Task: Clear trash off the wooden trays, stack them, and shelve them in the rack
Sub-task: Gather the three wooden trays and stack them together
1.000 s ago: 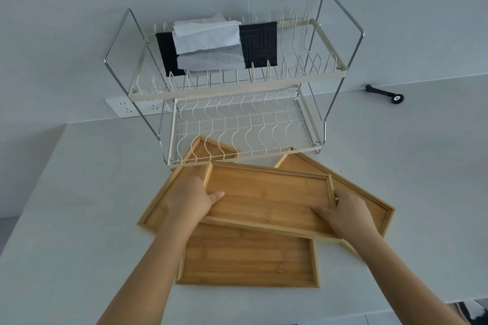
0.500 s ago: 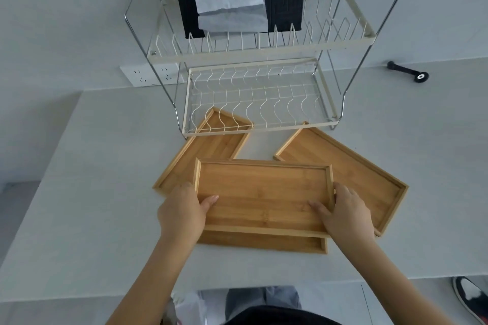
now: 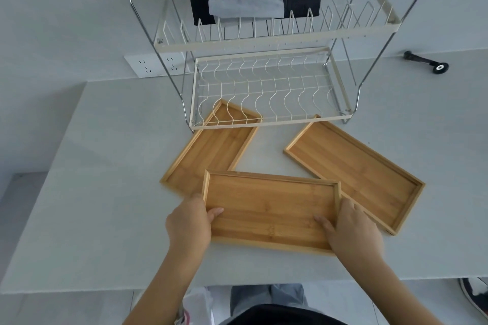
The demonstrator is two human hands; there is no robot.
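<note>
Left hand (image 3: 188,221) & right hand (image 3: 353,231) each clamp a short end of the near tray (image 3: 269,212), thumbs inside, fingers wrapped under the rims; forearms reach in from below. Tray sits low over table (image 3: 79,192), overlapping left tray (image 3: 211,153) & right tray (image 3: 356,169). Wire rack (image 3: 264,92) stands behind, w/ cloths up top.
</note>
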